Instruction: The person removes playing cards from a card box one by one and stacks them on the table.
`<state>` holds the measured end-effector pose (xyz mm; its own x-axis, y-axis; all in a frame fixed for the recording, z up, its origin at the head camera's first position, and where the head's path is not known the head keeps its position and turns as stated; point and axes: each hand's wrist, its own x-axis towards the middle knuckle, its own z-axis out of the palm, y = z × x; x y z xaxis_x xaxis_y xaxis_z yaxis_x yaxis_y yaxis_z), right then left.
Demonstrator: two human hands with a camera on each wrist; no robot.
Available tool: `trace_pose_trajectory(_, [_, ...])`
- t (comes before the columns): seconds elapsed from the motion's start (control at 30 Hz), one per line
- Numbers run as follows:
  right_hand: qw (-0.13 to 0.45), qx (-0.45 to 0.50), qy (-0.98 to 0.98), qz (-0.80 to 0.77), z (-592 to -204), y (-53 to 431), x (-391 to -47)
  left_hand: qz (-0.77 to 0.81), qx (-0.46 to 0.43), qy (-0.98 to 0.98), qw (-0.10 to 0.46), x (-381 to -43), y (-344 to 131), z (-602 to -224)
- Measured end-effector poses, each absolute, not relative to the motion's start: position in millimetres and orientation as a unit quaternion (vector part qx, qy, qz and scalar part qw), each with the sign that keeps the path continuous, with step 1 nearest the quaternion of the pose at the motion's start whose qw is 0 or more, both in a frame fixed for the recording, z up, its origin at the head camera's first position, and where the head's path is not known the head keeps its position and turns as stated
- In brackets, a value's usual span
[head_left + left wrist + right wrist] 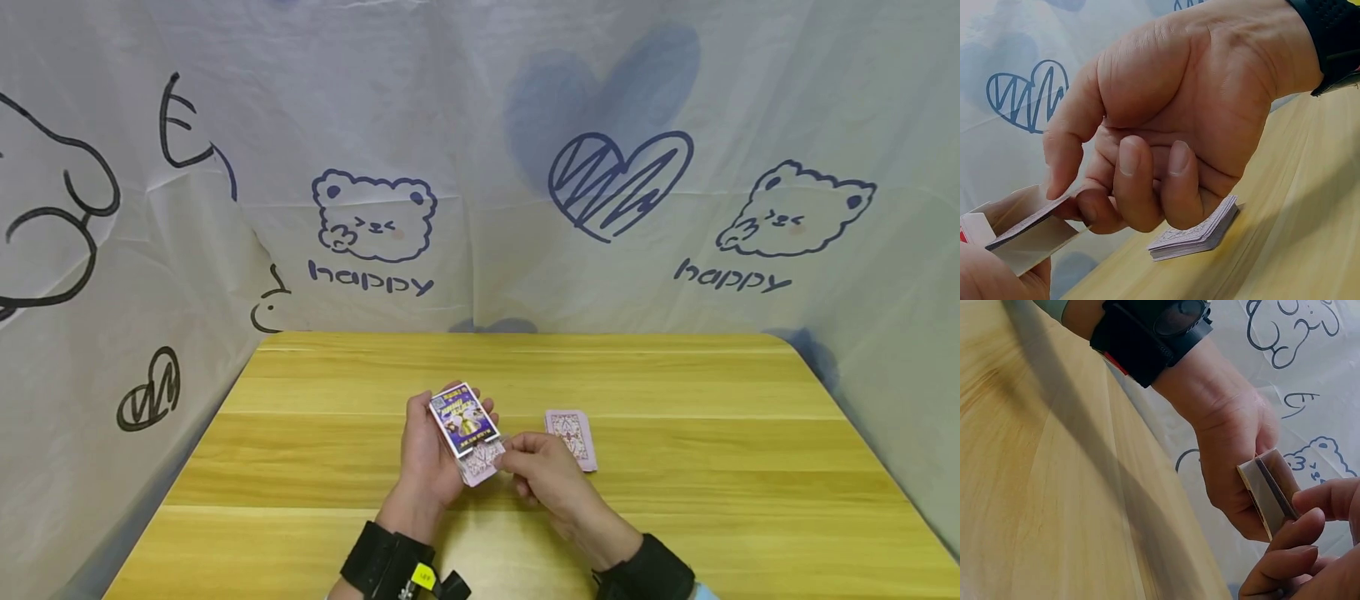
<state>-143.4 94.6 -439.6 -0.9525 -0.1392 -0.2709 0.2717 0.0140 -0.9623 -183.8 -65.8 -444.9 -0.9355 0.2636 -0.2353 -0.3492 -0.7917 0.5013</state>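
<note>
Pinching right hand (546, 477): thumb and forefinger press on pale pink, red-patterned playing cards (482, 464), which stick partway out of a flat purple cardboard box with yellow lettering (465, 419).
Cradling left hand (424, 457): palm beneath, fingers and thumb curled round that box.
Box's place: raised above the table, its near end towards the right hand.
Second pile: a neat rectangular stack of matching pink cards (571, 439), lying just beyond the right hand.
Table: yellow wood-grained top (720, 467).
Backdrop: white cloth (495, 250) with blue bears and hearts.

Two hands (429, 462) (553, 475), one card box (463, 418), one tabletop card stack (572, 438)
</note>
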Motion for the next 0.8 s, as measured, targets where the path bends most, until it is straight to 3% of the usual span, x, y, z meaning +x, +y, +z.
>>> trace_pose_trajectory(0.37, [0.122,0.068,0.709,-0.691,-441.5,93.8,-142.0,0.936,-0.061,0.297,0.177,-181.3,-62.5,-444.5])
trace_pose_trajectory(0.8, [0.159,0.015,0.724,-0.671,-441.7,101.8,-143.7,0.939,-0.068,0.296,0.158,-184.5,-71.1,-441.9])
